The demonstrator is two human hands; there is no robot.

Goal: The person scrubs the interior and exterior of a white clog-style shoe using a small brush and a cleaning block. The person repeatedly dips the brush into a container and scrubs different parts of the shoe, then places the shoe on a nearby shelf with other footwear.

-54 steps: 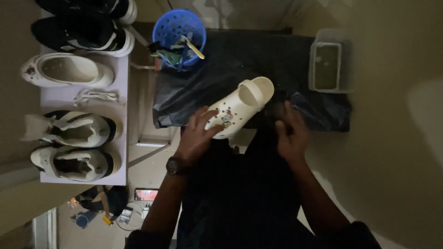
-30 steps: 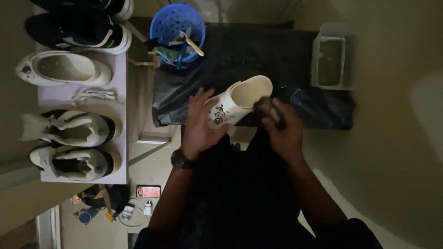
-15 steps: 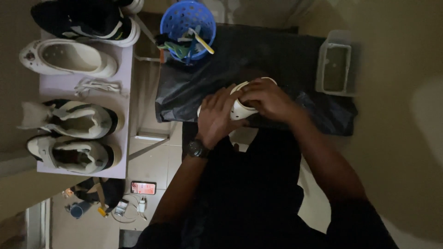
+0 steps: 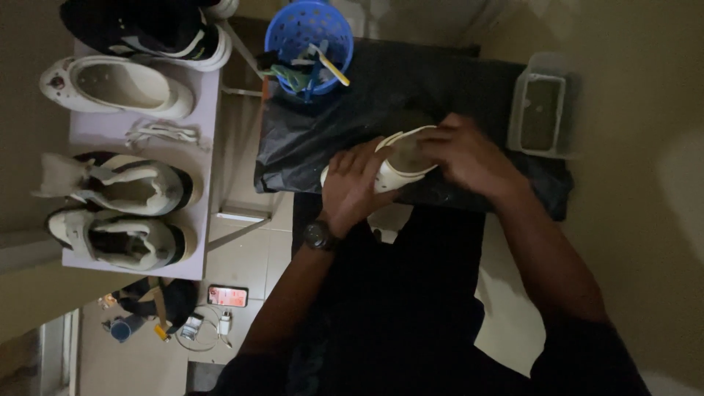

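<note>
Looking down in dim light at a white clog (image 4: 396, 165) held over a dark cloth (image 4: 411, 88) that covers the work surface.

Surroundings: a blue basket (image 4: 308, 33) stands at the far left corner of the cloth, with brushes and a yellow-handled tool sticking out of it. A clear plastic tub (image 4: 543, 114) with murky contents sits at the right edge of the cloth. To the left, a pale shelf (image 4: 205, 147) carries shoes in a row: a dark sneaker (image 4: 147, 26) farthest away, a white shoe (image 4: 117, 84) next, a loose lace (image 4: 161, 134), then two white-and-black sneakers (image 4: 117, 183) (image 4: 117, 238) with their tongues pulled open. On the tiled floor below lie a phone (image 4: 227, 295) with a lit screen, cables and small clutter.

Obstruction: both hands cover much of the clog; only its middle part and part of the rim of its opening show. The person's dark clothing hides the near edge of the cloth.

Hands: left hand (image 4: 352, 183), a watch (image 4: 319, 236) on its wrist, is wrapped around the near-left end of the clog, fingers curled over the top. Right hand (image 4: 466, 154) is curled over the far-right end, fingers bent at the opening; whether it holds anything besides the clog cannot be told.

Orientation: the clog's long axis runs from near-left to far-right, slightly slanted, with the opening facing up and toward the right hand. Which end is the toe cannot be told.
</note>
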